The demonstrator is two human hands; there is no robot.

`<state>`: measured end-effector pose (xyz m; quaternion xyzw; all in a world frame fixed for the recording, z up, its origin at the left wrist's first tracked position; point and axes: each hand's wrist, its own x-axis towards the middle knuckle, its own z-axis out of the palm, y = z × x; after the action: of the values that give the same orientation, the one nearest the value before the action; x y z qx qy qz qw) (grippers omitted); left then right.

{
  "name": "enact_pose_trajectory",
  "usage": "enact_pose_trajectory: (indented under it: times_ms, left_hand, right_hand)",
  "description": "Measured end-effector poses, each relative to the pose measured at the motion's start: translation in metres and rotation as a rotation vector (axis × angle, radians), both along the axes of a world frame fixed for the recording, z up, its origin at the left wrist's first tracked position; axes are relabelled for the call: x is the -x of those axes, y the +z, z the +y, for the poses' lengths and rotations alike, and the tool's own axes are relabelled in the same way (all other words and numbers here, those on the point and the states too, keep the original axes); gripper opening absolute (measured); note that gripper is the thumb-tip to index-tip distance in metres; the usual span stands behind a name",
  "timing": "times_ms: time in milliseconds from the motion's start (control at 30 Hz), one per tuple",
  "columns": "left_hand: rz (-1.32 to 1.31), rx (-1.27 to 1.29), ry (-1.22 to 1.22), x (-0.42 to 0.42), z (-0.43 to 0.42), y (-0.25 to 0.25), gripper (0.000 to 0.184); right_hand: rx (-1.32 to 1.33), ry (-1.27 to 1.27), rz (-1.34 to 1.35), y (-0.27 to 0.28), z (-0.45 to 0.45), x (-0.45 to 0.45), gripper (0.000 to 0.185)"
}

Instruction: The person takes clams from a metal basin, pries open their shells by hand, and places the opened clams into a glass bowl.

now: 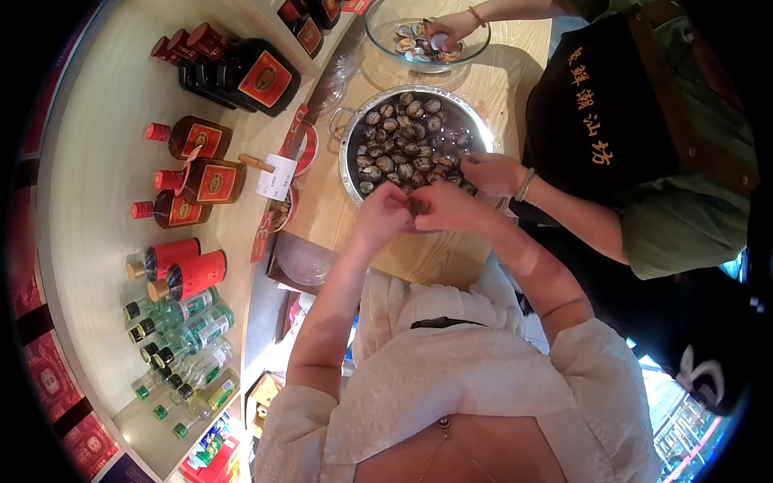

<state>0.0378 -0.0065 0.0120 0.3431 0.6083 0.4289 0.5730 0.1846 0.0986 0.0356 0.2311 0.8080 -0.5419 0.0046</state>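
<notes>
A round steel basin (348, 165) with a side handle holds many dark, ridged clams (394, 145) in water. My left hand (383, 214) and my right hand (445, 206) meet over its near rim, fingers pinched together. Between the fingertips shows a small dark clam (414, 208), mostly hidden by my fingers. Beside my right hand, a co-worker's hand (493, 174) with a bracelet reaches over the basin's right edge. The co-worker's other hand (453, 30) is in a glass bowl (372, 36) of opened clams (412, 40).
The wooden table (431, 262) carries both vessels. On the left, a shelf (105, 209) holds dark bottles with red labels (266, 78), red canisters (197, 274) and clear green bottles (193, 330). A clear plastic bowl (304, 262) lies at the table's left. The co-worker's dark apron (600, 105) is close on the right.
</notes>
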Motion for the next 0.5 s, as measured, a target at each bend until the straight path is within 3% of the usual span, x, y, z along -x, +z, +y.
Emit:
enact_pose_trajectory:
  times_ms: [67,133,200,233,300,500]
  left_hand:
    - [0.029,0.025,0.021,0.0,0.0,-0.003,0.026]
    - [-0.19,0.013,0.087,-0.001,-0.001,0.006,0.024]
    - [-0.253,0.025,0.099,-0.001,-0.002,0.017,0.028]
    - [-0.316,0.035,0.109,-0.001,-0.001,0.021,0.032]
    - [-0.304,-0.03,0.112,-0.004,-0.002,0.026,0.036]
    - [-0.083,-0.199,0.085,-0.009,0.003,0.022,0.041]
  right_hand:
    - [0.006,0.003,0.007,-0.003,0.0,0.0,0.037]
    - [0.012,0.005,0.011,0.0,0.003,-0.001,0.036]
    - [0.349,0.052,-0.048,0.006,0.013,-0.003,0.026]
    - [0.345,0.053,-0.048,0.005,0.018,-0.004,0.026]
    - [0.726,-0.115,-0.042,0.003,0.025,-0.008,0.019]
    - [0.999,-0.263,0.035,0.007,0.022,-0.016,0.027]
